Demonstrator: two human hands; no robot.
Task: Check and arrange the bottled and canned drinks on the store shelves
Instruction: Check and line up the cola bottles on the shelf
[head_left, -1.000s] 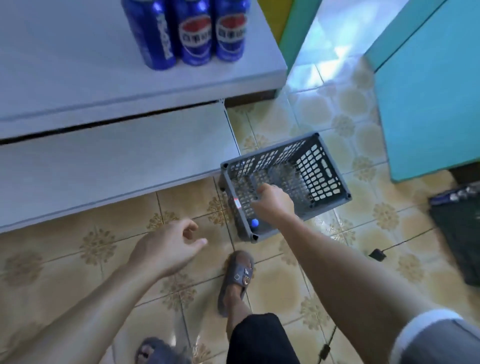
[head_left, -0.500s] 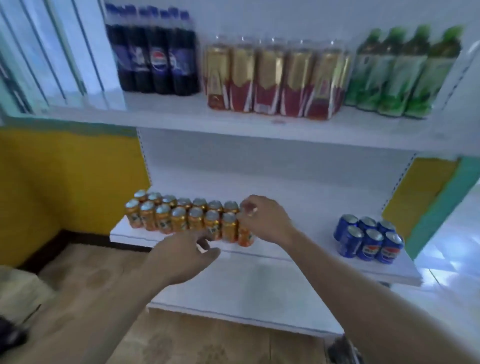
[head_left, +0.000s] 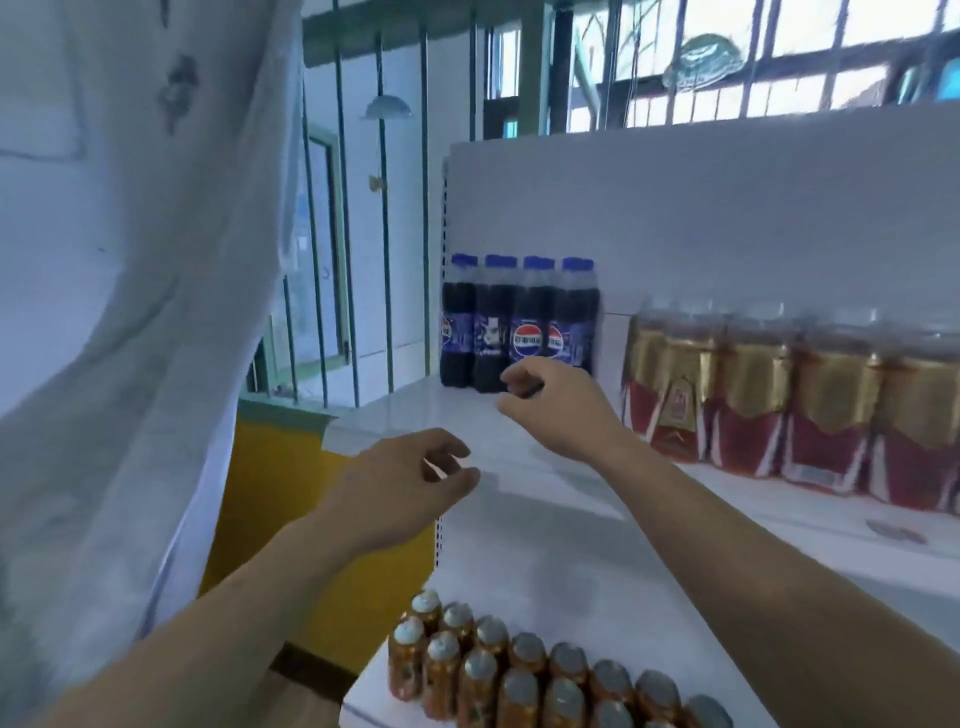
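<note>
Half a second ago the right hand was at the end of the block of orange cans with silver tops (head_left: 519, 675) on the middle shelf. Both hands are now raised to the white upper shelf (head_left: 395, 415), and the cans stand below in tidy rows, untouched. Judgement: the can row is done with, and attention has passed to the dark cola bottles with blue caps (head_left: 519, 322), which stand upright in a tight group at the left end of the upper shelf, against the back panel. The right hand (head_left: 558, 410) is extended just in front of the bottles' bases, not visibly touching them; its fingers are loosely curled, with the thumb close under the forefinger, and nothing is held. The left hand (head_left: 405, 483) hangs lower, before the shelf's front edge, with fingers relaxed and slightly bent, the thumb pointing right, also empty. The shrink-wrapped packs of gold-and-red cans (head_left: 779, 395) stand to the right of the bottles, apart from them. A white cloth (head_left: 130, 312) hangs at far left.
</note>
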